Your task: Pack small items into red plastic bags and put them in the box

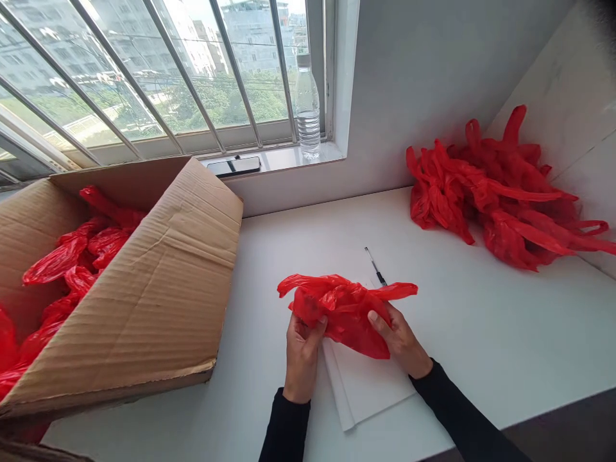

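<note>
A crumpled red plastic bag [353, 321] is held up between my two hands, above the white table [269, 398]. My left hand [304, 350] grips its left side, thumb on the near face. On the right side, my right hand [402, 337] pinches the bag with the thumb in front and the fingers behind, partly hidden. The bag's loose handles stick out to the left and right. Beneath it lies a white notebook or stack of paper [370, 388], partly covered. A black-gripped clear pen [375, 266] lies just beyond the bag.
An open cardboard box [158, 289] at the left holds several red bags [101, 244]. More red plastic bags [491, 199] are heaped at the back right against the wall. A water bottle [308, 115] and a phone [234, 166] rest on the sill of the barred window [206, 83].
</note>
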A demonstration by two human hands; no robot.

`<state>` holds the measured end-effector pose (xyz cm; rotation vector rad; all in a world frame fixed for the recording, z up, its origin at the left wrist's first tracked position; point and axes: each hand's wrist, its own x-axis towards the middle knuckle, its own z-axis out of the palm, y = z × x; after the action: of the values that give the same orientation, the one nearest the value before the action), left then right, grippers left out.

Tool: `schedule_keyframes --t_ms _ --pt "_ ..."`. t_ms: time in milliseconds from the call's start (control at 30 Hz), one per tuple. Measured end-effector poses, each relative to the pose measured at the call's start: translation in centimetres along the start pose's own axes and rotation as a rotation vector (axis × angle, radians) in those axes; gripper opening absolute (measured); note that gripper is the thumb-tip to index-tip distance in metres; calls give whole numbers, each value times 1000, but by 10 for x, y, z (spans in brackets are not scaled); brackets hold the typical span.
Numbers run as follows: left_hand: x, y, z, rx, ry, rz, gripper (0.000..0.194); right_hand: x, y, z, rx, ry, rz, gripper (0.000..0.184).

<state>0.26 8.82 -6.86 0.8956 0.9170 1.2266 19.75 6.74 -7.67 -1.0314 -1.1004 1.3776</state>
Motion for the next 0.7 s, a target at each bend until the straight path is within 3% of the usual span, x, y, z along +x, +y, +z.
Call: schedule_keyframes --t_ms 100,233,300,433,567,700 --pt "0 3 1 -60 43 10 44 1 -5 3 -38 -64 -45 45" --pt "-1 7 4 -45 -102 13 60 3 -4 2 -50 -12 -27 37" --pt "-2 7 5 -1 -106 5 65 4 -2 -1 -17 11 -13 35" --pt "1 4 5 44 -27 -28 56 6 0 -1 11 18 -9 33" --pt "2 2 2 43 7 -49 60 2 1 3 -49 88 -77 31" --pt "-13 1 4 22 171 -92 54 -4 11 5 -112 155 -177 28"
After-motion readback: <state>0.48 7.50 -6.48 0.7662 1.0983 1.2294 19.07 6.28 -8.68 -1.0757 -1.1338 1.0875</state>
